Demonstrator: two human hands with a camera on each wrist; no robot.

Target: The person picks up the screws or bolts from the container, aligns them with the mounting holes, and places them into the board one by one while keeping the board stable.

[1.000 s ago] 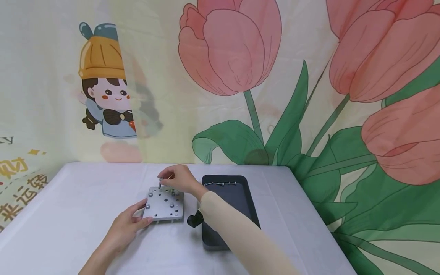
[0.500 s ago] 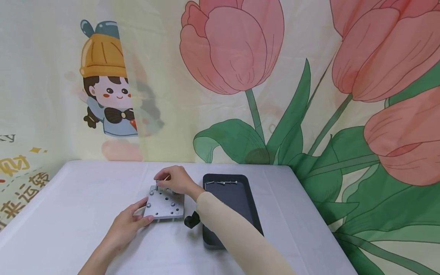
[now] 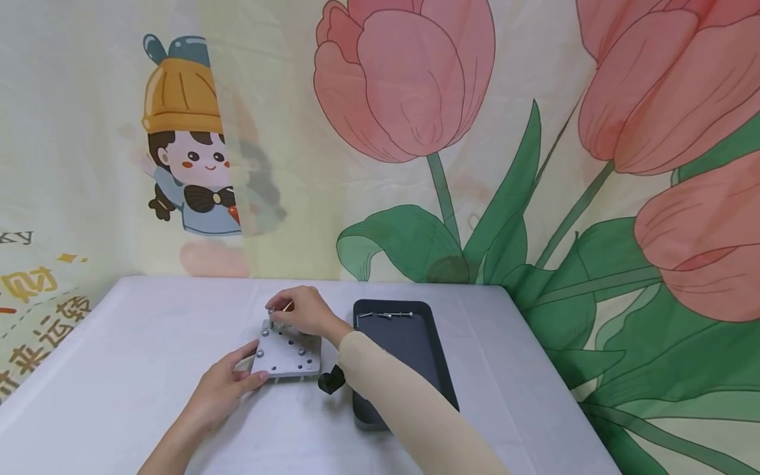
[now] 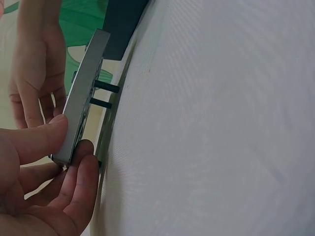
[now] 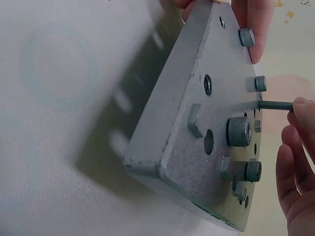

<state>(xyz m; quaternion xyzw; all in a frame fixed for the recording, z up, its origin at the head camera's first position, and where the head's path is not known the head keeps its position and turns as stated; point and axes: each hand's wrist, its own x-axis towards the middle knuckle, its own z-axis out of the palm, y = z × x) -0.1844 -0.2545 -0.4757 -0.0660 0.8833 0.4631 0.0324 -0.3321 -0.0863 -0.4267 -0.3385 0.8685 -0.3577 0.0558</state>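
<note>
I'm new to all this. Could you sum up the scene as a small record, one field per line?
Left grip: pinches the edge of a flat silver metal plate drilled with holes
Right grip: pinches a grey threaded metal screw near the plate's far edge
Screw tip: at the plate; whether inside a hole, unclear
Standing in plate: several silver cylindrical metal bolts
Nearby: black rectangular tray with thin silver metal screws at its far end
Surface: white cloth

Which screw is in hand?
The screw pinched by the right hand over the metal plate, threaded shank exposed. Seated screws show only heads above it; those in the black tray lie flat.
</note>
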